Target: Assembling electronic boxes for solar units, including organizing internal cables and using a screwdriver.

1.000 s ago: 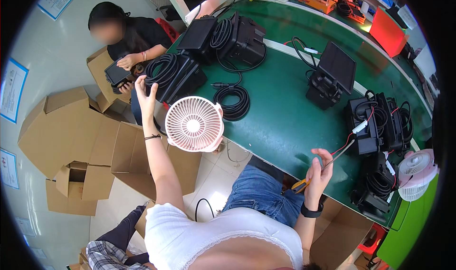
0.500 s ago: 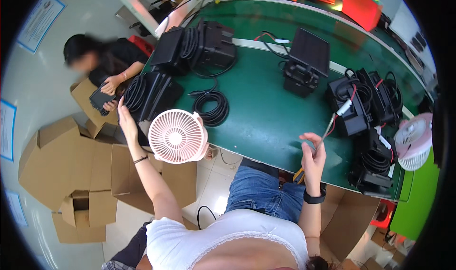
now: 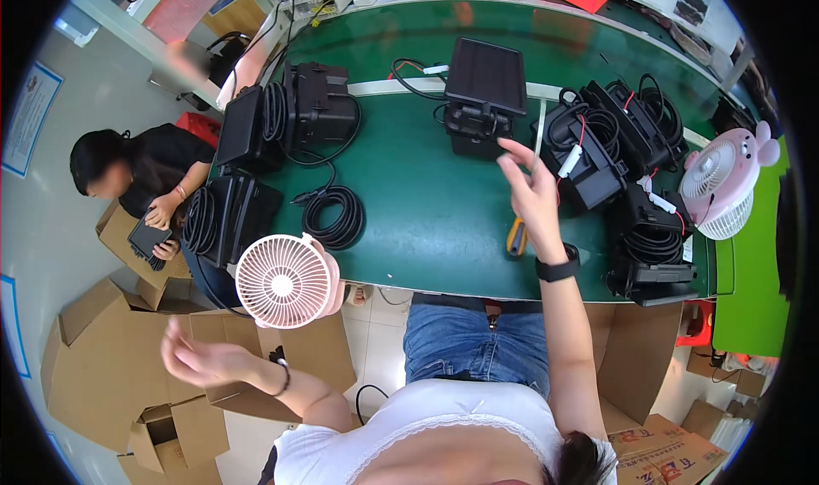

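Observation:
My right hand [image 3: 536, 197] is over the green table [image 3: 409, 203], closed loosely around a screwdriver. The screwdriver's yellow and black handle [image 3: 516, 236] sticks out below the palm, and its thin shaft points away, up past my fingers. Just beyond are a black box with a flat panel [image 3: 485, 84] and, to the right, black boxes with coiled cables [image 3: 589, 156]. My left hand [image 3: 200, 359] hangs off the table's left end, above open cardboard, fingers loosely extended and holding nothing visible. A pink fan [image 3: 286, 282] stands nearest it, at the table's front left corner.
A coiled black cable [image 3: 333, 218] lies left of centre. More black boxes [image 3: 320, 101] line the left side. A second pink fan [image 3: 721, 174] stands at the right edge. A co-worker [image 3: 149, 174] sits at left, holding a dark panel. An open carton [image 3: 627, 353] is below at right.
My left hand has drawn back toward me from beside the black boxes at left. My right hand has reached farther over the table with the screwdriver. The whole view has shifted.

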The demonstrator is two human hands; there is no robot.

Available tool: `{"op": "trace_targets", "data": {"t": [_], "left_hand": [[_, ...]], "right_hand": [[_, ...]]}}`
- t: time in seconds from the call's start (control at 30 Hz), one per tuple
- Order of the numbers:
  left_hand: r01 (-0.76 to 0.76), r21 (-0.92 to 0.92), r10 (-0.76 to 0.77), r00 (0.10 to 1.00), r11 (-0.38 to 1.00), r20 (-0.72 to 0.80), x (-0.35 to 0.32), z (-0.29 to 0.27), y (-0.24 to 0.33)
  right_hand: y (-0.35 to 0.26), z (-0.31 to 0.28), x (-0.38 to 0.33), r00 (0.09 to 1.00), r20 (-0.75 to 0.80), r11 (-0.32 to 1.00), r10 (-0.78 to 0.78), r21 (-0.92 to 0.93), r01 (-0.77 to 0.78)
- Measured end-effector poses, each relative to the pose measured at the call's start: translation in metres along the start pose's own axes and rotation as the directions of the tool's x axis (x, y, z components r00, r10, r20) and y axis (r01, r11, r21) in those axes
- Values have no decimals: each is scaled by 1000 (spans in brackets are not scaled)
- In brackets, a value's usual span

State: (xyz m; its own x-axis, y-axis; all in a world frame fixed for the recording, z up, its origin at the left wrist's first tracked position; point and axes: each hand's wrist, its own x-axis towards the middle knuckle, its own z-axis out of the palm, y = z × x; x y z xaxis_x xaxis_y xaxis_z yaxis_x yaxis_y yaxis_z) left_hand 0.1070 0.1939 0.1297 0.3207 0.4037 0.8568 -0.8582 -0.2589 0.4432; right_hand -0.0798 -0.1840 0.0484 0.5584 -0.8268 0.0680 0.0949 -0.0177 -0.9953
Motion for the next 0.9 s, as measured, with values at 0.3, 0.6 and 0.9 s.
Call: {"op": "trace_targets", "data": {"t": [0.3, 0.6, 0.9], "left_hand": [[406, -222, -31, 532, 887, 846, -177, 51, 83], [336, -268, -3, 628, 903, 778, -235, 97, 58], [691, -149, -335, 514, 708, 790, -218, 95, 86]], "right_hand": [[0, 26, 6, 948, 124, 871, -292, -375, 317], [-48, 20, -93, 697, 705, 882, -132, -236, 407], [-17, -57, -114, 969, 231, 983, 84, -180, -43]]}}
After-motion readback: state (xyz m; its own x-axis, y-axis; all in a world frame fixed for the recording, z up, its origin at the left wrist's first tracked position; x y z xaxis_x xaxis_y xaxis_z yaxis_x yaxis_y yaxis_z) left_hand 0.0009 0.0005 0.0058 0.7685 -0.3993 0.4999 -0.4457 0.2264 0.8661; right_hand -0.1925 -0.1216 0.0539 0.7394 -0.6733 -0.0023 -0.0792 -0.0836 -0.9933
